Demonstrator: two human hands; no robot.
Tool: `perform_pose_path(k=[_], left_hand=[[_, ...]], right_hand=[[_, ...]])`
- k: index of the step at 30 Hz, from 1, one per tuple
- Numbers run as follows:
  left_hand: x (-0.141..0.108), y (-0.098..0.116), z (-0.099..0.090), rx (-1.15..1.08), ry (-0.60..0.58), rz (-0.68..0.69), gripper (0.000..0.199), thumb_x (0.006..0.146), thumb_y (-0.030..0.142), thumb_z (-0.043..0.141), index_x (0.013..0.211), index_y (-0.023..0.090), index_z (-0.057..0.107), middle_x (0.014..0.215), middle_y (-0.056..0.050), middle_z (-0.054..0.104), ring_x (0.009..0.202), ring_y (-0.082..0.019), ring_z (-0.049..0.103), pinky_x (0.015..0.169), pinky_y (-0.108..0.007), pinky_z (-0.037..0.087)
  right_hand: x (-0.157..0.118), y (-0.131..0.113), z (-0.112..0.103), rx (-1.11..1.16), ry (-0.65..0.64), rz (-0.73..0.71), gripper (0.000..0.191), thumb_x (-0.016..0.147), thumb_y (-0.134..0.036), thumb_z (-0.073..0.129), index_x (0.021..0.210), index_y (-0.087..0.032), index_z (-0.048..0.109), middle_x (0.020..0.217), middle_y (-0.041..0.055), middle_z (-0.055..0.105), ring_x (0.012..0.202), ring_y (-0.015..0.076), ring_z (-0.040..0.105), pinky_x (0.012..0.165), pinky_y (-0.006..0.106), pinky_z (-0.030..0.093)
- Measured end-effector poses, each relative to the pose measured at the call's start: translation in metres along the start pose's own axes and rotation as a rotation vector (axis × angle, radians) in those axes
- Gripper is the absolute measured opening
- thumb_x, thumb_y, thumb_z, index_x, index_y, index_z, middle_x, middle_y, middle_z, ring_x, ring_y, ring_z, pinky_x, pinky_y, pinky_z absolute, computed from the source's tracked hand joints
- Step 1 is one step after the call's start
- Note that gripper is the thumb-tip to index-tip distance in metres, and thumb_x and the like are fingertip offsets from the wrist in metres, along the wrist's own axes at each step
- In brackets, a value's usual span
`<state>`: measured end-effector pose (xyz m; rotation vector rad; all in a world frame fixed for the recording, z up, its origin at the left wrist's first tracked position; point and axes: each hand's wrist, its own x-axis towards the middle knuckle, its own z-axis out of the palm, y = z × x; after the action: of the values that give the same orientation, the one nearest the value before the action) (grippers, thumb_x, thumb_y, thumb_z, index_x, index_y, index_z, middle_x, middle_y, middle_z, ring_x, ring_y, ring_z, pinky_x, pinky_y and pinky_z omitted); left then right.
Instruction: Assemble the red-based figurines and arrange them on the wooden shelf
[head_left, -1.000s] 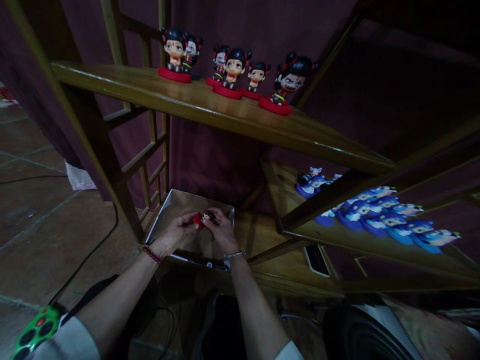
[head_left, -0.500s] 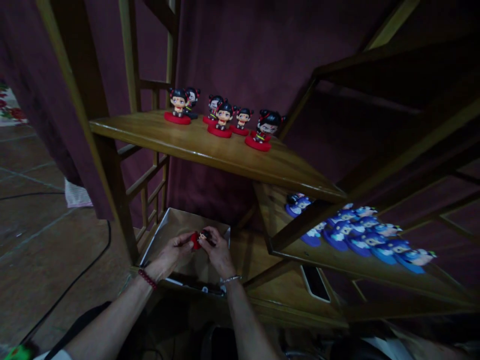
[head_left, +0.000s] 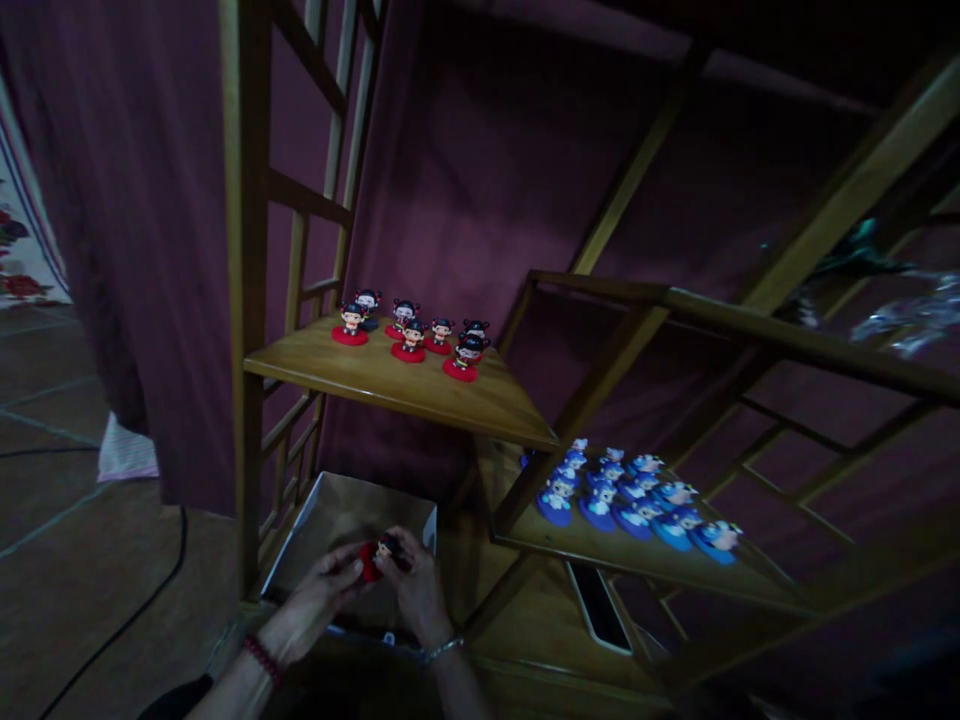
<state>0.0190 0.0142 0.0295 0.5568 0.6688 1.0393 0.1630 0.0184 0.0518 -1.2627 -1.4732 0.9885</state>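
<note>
Over a cardboard box [head_left: 298, 520], both hands hold one small figurine [head_left: 382, 550] with black hair and a red round base. My left hand [head_left: 334, 585] pinches the red base. Around the head end, the fingers of my right hand [head_left: 416, 580] are closed. The figurine lies tilted on its side between them. Above, on the wooden shelf [head_left: 322, 362], several similar black-haired figurines [head_left: 410, 340] stand on red bases, one at the back left on a dark base.
Several blue figurines [head_left: 637, 510] crowd the lower shelf at the right. Below them lies a dark-faced phone-like slab [head_left: 600, 605] with a pale rim. A wooden post [head_left: 244, 300] rises at the left, beside a purple curtain [head_left: 180, 300]. A black cable [head_left: 127, 620] runs across the floor.
The view has tilted up and shifted, so the shelves and hands appear lower in the picture. Both hands keep hold of the figurine over the box.
</note>
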Motion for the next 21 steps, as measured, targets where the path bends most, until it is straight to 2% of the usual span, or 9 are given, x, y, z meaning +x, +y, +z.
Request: perform_pose_path(k=[4, 7, 12, 15, 21], left_hand=[[-0.015, 0.005, 0.008, -0.010, -0.066, 0.054, 0.034, 0.059, 0.025, 0.074, 0.090, 0.015, 0.068, 0.099, -0.010, 0.066, 0.098, -0.023, 0.057, 0.090, -0.035, 0.042], [-0.028, 0.019, 0.018, 0.035, -0.110, 0.081, 0.037, 0.059, 0.026, 0.074, 0.094, 0.013, 0.067, 0.100, -0.012, 0.065, 0.101, -0.024, 0.056, 0.092, -0.036, 0.040], [-0.053, 0.043, 0.039, 0.062, -0.106, 0.124, 0.036, 0.059, 0.025, 0.074, 0.093, 0.014, 0.067, 0.099, -0.010, 0.066, 0.098, -0.023, 0.058, 0.092, -0.036, 0.040], [-0.071, 0.055, 0.053, 0.089, -0.156, 0.165, 0.036, 0.061, 0.025, 0.073, 0.094, 0.013, 0.066, 0.100, -0.011, 0.066, 0.099, -0.024, 0.057, 0.091, -0.035, 0.041], [-0.103, 0.076, 0.078, 0.092, -0.202, 0.221, 0.032, 0.065, 0.020, 0.070, 0.095, 0.011, 0.066, 0.103, -0.012, 0.064, 0.098, -0.022, 0.057, 0.091, -0.034, 0.041]], right_hand=[[-0.010, -0.023, -0.002, -0.054, -0.004, -0.030, 0.022, 0.068, -0.025, 0.058, 0.089, -0.023, 0.057, 0.079, -0.0013, 0.064, 0.075, 0.0150, 0.060, 0.072, 0.028, 0.049], [-0.015, -0.045, -0.001, -0.022, -0.004, -0.071, 0.022, 0.066, -0.023, 0.058, 0.087, -0.023, 0.057, 0.079, -0.0018, 0.063, 0.075, 0.0146, 0.060, 0.071, 0.027, 0.049], [-0.023, -0.084, -0.002, -0.046, 0.004, -0.156, 0.022, 0.063, -0.020, 0.058, 0.085, -0.022, 0.056, 0.079, -0.0016, 0.062, 0.073, 0.0137, 0.059, 0.069, 0.026, 0.048], [-0.030, -0.107, -0.005, -0.057, -0.005, -0.194, 0.020, 0.064, -0.021, 0.058, 0.084, -0.021, 0.056, 0.077, -0.0016, 0.062, 0.071, 0.0126, 0.058, 0.067, 0.024, 0.048], [-0.045, -0.141, -0.007, 0.036, -0.026, -0.213, 0.024, 0.064, -0.023, 0.058, 0.088, -0.020, 0.055, 0.076, -0.0020, 0.061, 0.063, 0.0103, 0.057, 0.059, 0.021, 0.046]])
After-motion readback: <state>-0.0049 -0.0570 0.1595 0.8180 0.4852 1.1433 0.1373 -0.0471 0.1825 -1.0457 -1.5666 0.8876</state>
